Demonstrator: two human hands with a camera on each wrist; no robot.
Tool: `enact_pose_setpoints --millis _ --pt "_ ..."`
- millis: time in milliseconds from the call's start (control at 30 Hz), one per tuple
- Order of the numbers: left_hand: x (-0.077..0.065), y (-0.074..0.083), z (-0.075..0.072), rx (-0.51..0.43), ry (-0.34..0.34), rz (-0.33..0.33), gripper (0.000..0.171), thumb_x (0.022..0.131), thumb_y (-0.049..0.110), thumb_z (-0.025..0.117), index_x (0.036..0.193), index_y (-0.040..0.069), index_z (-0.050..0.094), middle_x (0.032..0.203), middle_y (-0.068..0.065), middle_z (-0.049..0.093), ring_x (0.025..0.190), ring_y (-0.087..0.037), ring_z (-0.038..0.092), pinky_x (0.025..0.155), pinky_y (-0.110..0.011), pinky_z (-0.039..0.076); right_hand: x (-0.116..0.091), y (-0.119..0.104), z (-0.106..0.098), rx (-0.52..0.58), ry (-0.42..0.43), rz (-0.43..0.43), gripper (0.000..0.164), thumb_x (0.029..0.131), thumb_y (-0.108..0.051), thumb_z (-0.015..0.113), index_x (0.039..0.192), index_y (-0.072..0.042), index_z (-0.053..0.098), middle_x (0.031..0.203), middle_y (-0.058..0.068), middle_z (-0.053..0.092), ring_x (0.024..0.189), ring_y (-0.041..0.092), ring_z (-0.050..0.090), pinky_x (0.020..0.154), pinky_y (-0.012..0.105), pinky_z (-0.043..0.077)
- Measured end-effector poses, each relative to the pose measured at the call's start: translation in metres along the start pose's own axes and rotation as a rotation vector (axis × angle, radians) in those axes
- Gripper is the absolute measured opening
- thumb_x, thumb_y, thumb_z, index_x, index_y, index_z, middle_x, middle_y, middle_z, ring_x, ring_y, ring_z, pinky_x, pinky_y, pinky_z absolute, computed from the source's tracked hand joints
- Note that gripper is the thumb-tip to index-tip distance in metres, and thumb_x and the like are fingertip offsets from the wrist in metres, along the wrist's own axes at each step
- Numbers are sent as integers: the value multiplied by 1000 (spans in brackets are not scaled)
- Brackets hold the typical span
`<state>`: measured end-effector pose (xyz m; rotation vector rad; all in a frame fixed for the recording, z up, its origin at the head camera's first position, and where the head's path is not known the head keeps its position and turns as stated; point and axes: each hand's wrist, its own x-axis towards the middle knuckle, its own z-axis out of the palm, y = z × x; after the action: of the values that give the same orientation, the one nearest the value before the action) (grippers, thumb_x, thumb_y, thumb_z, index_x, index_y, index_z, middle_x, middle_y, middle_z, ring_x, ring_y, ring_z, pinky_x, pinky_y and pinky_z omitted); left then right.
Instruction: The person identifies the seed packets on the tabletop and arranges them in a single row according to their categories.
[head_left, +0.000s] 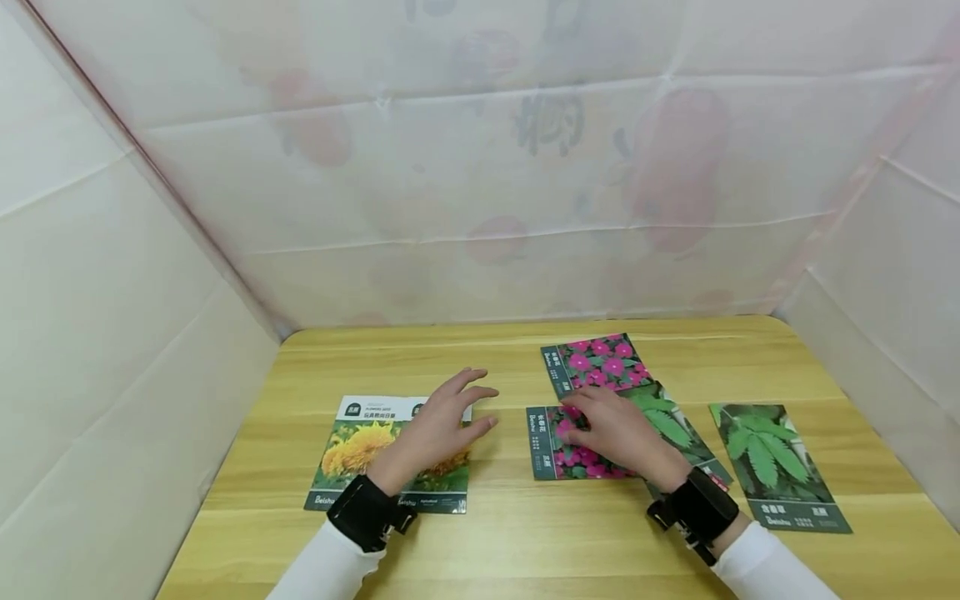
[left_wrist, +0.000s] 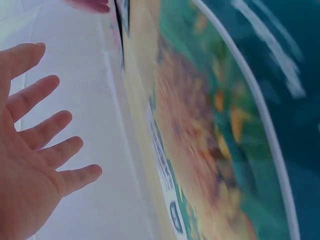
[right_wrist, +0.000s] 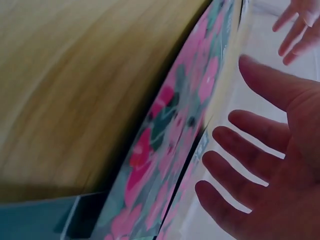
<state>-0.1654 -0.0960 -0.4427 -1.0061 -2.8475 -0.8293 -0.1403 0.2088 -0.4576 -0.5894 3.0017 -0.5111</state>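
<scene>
Site is a small screened-off work booth. Pale, creased sheeting forms its walls: a back sheet with faint pink print and lettering, a left sheet and a right sheet. A wood-grain table stands between them, far edge close to the back. Whether home, office or workshop lies beyond cannot be determined.
</scene>
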Motion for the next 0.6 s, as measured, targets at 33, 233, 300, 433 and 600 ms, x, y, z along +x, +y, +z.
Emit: enact_pose_setpoints --millis 33,233,300,433,600 --pt "2 1 1 -5 0 -1 41 103 35 68 139 16 65 160 -9 44 149 -32 39 119 -49 41 0 1 1 -13 -4 -8 57 91 -41 81 135 -7 67 137 16 64 128 38 59 105 57 52" --pt "7 6 6 -54 11 -3 39 103 31 69 137 12 66 157 -12 46 144 -35 44 115 -52 44 2 4 5 -58 -10 -35 66 86 -43 85 138 -7 65 139 15 62 129 38 58 104 60 51" --pt "7 7 8 -66 13 -13 38 103 31 68 136 12 67 156 -12 47 144 -35 45 114 -53 45 2 4 6 -71 -12 -39 68 85 -44 86 139 -7 64 139 16 62 128 38 58 103 60 51" --pt "7 8 12 -94 24 -36 37 102 30 69 134 12 68 156 -12 47 143 -36 46 113 -54 46 3 3 5 -88 -19 -45 70 84 -44 86 139 -6 64 139 17 61 126 37 59 101 59 53" --pt "6 9 14 -114 32 -54 36 102 29 69 133 11 69 156 -12 47 143 -35 46 112 -54 46 5 3 3 -102 -29 -54 72 84 -44 87 140 -5 63 139 18 60 123 36 60 99 57 54"
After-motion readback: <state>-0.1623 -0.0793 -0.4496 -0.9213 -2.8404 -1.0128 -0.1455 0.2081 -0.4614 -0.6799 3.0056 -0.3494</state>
